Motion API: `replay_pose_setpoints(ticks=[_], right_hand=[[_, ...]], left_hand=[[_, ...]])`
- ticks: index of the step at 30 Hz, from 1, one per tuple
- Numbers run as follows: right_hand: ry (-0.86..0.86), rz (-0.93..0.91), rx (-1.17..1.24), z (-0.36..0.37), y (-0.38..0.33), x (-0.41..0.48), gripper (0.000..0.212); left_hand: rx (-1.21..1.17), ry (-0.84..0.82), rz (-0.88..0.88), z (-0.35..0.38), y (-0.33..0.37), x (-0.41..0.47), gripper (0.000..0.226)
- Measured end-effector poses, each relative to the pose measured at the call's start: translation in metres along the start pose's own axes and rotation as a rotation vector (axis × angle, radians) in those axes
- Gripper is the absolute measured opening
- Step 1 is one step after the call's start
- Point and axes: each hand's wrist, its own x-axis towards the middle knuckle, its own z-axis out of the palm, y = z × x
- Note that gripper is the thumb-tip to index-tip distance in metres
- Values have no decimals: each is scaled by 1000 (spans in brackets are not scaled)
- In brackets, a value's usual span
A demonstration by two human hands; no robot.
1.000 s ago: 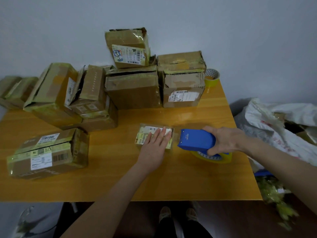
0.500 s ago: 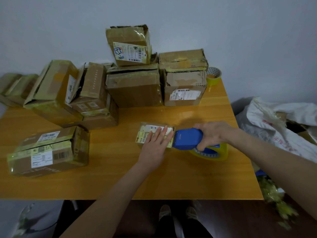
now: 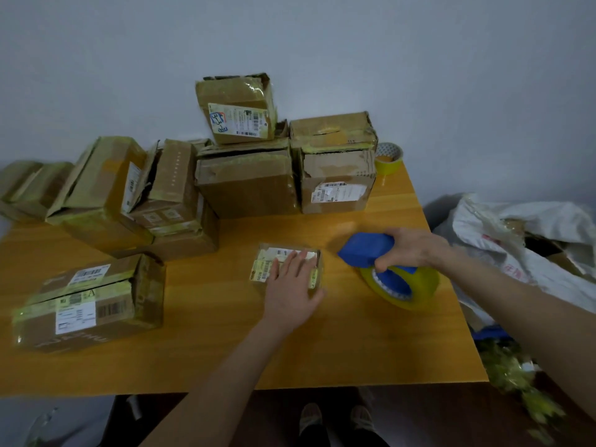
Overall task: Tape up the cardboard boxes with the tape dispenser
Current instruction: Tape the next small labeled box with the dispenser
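A small flat cardboard box (image 3: 277, 254) with white labels lies in the middle of the orange table (image 3: 206, 350). My left hand (image 3: 292, 285) presses flat on top of it, fingers straight. My right hand (image 3: 412, 248) grips the blue tape dispenser (image 3: 366, 248) with its yellow tape roll (image 3: 404, 287), tilted and lifted a short way to the right of the small box, not touching it.
Several taped cardboard boxes are stacked along the table's back (image 3: 248, 182) and left (image 3: 96, 188); one lies front left (image 3: 87, 304). A spare yellow tape roll (image 3: 388, 158) stands at the back right corner. A white sack (image 3: 522, 240) lies right of the table.
My right hand has pulled the dispenser away from the small box's right edge, to the right and upward, tilting it. My left hand stays pressed on the box.
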Motion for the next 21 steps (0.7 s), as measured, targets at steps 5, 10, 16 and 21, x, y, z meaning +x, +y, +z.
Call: replay_pose_setpoints(ticks=[5, 10, 16, 21], right_hand=[[133, -55, 453, 22, -10, 4, 53], [152, -108, 579, 30, -10, 7, 54], [100, -138, 672, 21, -1, -1, 60], [20, -219, 720, 2, 5, -16, 77]], left_hand=[[12, 120, -230, -2, 29, 18, 59], [-54, -3, 86, -3, -17, 4, 58], [20, -108, 90, -11, -31, -1, 78], [-148, -146, 126, -21, -46, 2, 61]])
